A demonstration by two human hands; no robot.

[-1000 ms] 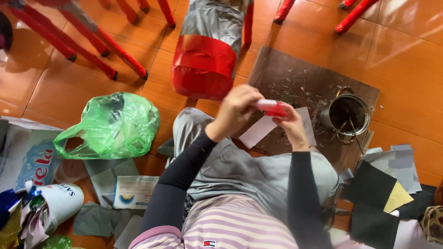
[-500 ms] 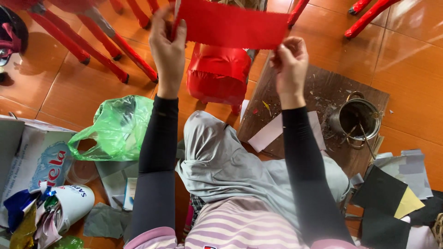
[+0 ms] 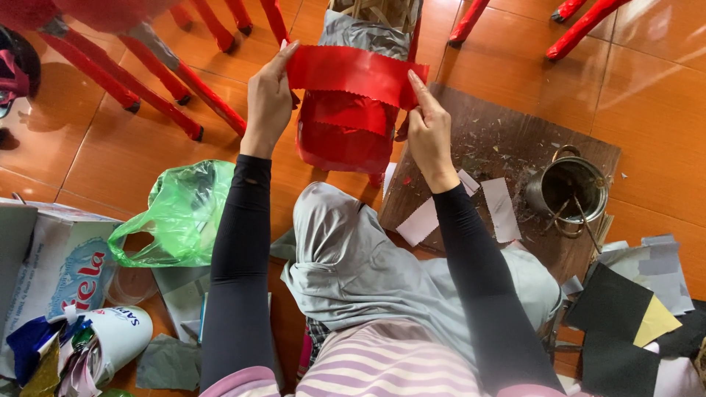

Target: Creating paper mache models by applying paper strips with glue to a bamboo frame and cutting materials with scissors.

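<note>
We stretch a red strip above the red-wrapped object, left hand and right hand pinching its ends; laying it down evenly seems next

Red strip: glossy paper or foil, zigzag-cut lower edge
Floor: smooth, shiny orange tile
Board: matt brown, rough, littered with scraps
Pot: dull, stained metal
Bag: thin translucent green plastic, crinkled
Sleeves: matt black cloth

sleeves: long, tight, black | top: pink-white stripes | lap cloth: grey
</note>
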